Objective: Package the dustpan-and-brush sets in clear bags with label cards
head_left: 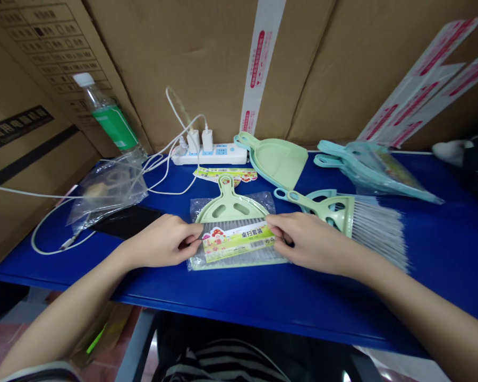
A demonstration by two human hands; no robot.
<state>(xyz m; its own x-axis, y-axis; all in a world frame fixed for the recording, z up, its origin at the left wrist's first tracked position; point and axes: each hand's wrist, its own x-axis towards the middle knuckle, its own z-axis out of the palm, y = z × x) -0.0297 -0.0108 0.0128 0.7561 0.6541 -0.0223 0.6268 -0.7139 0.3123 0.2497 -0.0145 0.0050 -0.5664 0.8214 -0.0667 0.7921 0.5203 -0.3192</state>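
Observation:
In front of me a pale green dustpan lies flat in a clear plastic bag, a grey-bristled brush on top of it. A printed label card lies slightly tilted across the bristles. My left hand is closed in a pinch at the card's left end. At the other end, my right hand is closed with thumb and fingertips on the card. I cannot tell whether bag film is pinched along with it, or whether the card is inside the bag.
Behind are more label cards, stacked dustpans and a power strip with cables. Loose brushes and bagged blue dustpans are right. A bottle, plastic bag and black flat object are left. Cardboard walls the blue table.

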